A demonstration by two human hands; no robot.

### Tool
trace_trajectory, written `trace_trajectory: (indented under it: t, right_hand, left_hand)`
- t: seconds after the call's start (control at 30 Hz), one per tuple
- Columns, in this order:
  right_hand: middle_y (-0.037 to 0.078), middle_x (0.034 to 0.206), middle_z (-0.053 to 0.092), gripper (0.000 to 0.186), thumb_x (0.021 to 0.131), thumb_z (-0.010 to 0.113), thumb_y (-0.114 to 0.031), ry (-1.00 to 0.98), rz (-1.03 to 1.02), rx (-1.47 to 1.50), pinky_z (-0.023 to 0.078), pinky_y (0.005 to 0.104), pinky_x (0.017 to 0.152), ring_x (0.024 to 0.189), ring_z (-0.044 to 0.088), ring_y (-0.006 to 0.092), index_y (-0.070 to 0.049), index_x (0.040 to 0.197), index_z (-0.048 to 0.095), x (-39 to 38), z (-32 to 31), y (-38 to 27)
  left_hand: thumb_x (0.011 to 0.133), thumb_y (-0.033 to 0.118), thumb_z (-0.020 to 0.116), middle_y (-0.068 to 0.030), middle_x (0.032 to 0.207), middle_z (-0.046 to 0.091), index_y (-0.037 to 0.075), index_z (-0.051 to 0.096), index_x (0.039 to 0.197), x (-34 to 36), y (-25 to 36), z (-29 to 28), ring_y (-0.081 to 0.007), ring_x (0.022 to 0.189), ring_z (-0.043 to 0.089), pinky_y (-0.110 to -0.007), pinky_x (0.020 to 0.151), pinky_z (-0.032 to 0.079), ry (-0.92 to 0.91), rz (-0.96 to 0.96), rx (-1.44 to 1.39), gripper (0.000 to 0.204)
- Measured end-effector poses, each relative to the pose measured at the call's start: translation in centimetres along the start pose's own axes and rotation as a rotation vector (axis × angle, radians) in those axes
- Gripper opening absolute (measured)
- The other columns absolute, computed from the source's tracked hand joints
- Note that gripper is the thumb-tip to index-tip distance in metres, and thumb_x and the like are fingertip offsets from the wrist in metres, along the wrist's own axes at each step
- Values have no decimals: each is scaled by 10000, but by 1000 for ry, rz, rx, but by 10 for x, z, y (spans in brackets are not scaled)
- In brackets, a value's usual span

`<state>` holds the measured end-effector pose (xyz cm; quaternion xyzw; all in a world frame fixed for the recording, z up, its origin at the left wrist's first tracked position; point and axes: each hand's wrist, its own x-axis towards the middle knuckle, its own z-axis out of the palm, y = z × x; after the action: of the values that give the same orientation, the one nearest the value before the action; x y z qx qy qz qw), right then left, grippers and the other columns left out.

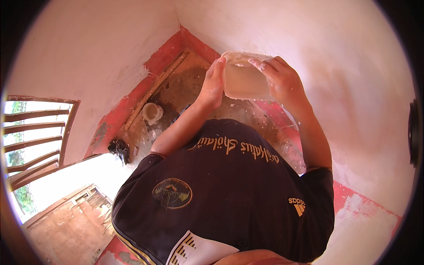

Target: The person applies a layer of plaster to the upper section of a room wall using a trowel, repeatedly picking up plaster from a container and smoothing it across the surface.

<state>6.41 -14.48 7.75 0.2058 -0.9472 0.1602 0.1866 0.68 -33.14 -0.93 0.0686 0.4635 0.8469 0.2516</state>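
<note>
In front of my chest I hold a rectangular pale tub [245, 84] with rounded corners. Whitish paste or paint is smeared along its far rim, and its inside looks cloudy beige; how full it is I cannot tell. My left hand [213, 83] presses along the tub's left side, thumb up near the far corner. On the opposite side my right hand [282, 78] grips the tub, its fingers bent over the rim. Pale smears mark the right fingers.
Pale walls with a red lower band [165, 55] meet in a corner ahead. A whitish bucket [152, 113] stands on the stained floor, left of my left forearm. Further left are a dark crumpled bundle [119, 150], a barred window [37, 137] and a worn wooden board [70, 227].
</note>
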Motion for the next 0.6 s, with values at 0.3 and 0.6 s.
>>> trace_trajectory:
  t: [0.3, 0.6]
  right_hand:
    - [94, 1008, 667, 483, 760, 601, 71, -108, -8, 77, 540, 394, 831, 993, 620, 300, -105, 1204, 667, -18, -2, -5]
    - [103, 968, 663, 466, 780, 597, 75, 7, 84, 274, 536, 368, 801, 943, 629, 280, -93, 1210, 666, -31, -28, -16]
  left_hand:
    - [1070, 419, 372, -89, 1231, 625, 31, 508, 1350, -4, -9, -4, -191, 1139, 599, -341, 986, 478, 34, -34, -136, 497]
    - [1071, 404, 358, -89, 1250, 610, 35, 499, 1365, -16, 1, 8, -189, 1141, 595, -345, 989, 475, 40, -38, -95, 492]
